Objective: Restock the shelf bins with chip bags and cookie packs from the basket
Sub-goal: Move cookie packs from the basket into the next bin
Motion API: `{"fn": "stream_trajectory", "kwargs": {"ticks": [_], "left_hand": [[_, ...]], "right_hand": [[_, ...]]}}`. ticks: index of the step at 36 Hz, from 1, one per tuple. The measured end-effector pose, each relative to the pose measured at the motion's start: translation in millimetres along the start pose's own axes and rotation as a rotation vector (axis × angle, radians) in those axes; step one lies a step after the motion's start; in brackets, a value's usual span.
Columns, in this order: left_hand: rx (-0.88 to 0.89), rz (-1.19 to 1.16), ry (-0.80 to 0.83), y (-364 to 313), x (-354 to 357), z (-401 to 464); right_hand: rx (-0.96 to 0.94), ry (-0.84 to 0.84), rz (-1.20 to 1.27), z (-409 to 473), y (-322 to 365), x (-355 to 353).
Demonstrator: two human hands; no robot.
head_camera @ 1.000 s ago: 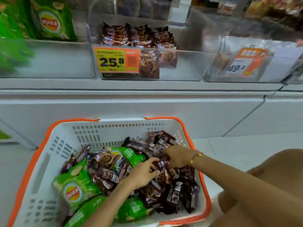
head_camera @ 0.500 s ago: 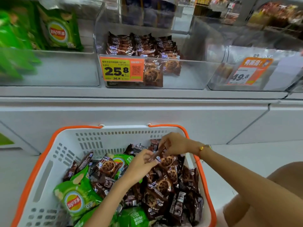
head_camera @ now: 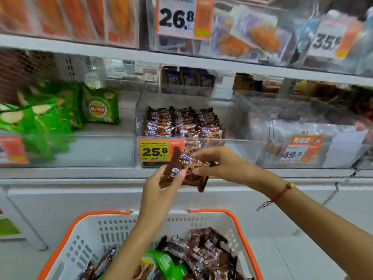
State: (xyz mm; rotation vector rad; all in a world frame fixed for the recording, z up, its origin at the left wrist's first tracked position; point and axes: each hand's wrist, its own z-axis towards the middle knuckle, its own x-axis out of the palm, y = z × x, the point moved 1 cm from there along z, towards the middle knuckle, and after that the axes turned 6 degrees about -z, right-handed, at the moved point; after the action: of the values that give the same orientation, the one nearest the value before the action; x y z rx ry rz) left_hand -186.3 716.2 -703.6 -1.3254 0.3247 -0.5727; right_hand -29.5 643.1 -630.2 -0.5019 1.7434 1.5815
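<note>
**Cookie pack held before bin**

Basket (head_camera: 84, 237) below holds brown packs (some green bags too). Clear cookie bin (head_camera: 201, 147) is part-filled. Left hand (head_camera: 159, 186) and right hand (head_camera: 224, 164) fingers pinch one cookie pack (head_camera: 181, 172), just before the bin front.

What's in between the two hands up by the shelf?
A brown cookie pack. The left hand pinches its lower left side and the right hand grips its right side, seen in the head view.
</note>
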Motion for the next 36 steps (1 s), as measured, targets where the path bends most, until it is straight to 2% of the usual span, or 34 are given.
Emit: {"fn": "stream_trajectory", "kwargs": {"ticks": [5, 9, 12, 16, 20, 23, 29, 33, 36], "left_hand": [[0.209, -0.003, -0.036, -41.0, 2.8, 21.9], [0.392, 0.125, -0.248, -59.5, -12.8, 52.4], [0.482, 0.346, -0.377, -64.4, -31.6, 79.3], [0.445, 0.595, -0.399, -60.5, -50.9, 106.5], [0.363, 0.571, -0.335, -50.9, -56.4, 115.9], [0.349, 0.569, -0.327, -45.1, -55.6, 115.0], [0.364, 0.611, -0.327, -40.8, -56.6, 114.2], [0.371, 0.591, -0.335, -39.1, -58.2, 114.6], [0.373, 0.585, -0.333, -39.1, -58.0, 114.1]], "right_hand": [[-0.082, -0.076, 0.035, 8.6, 28.6, -36.4], [-0.105, -0.141, -0.028, 24.2, 39.1, -75.8], [-0.072, -0.262, -0.219, 42.0, 30.5, -102.5], [-0.006, -0.285, -0.530, 68.8, 3.3, -120.8], [0.140, -0.067, -0.713, 91.4, -23.2, -116.2], [0.180, -0.003, -0.780, 100.7, -35.0, -104.7], [0.130, -0.040, -0.837, 108.7, -42.1, -96.3], [0.041, -0.023, -1.031, 107.1, -39.4, -93.4], [0.024, -0.012, -1.091, 111.2, -42.3, -88.6]]}}
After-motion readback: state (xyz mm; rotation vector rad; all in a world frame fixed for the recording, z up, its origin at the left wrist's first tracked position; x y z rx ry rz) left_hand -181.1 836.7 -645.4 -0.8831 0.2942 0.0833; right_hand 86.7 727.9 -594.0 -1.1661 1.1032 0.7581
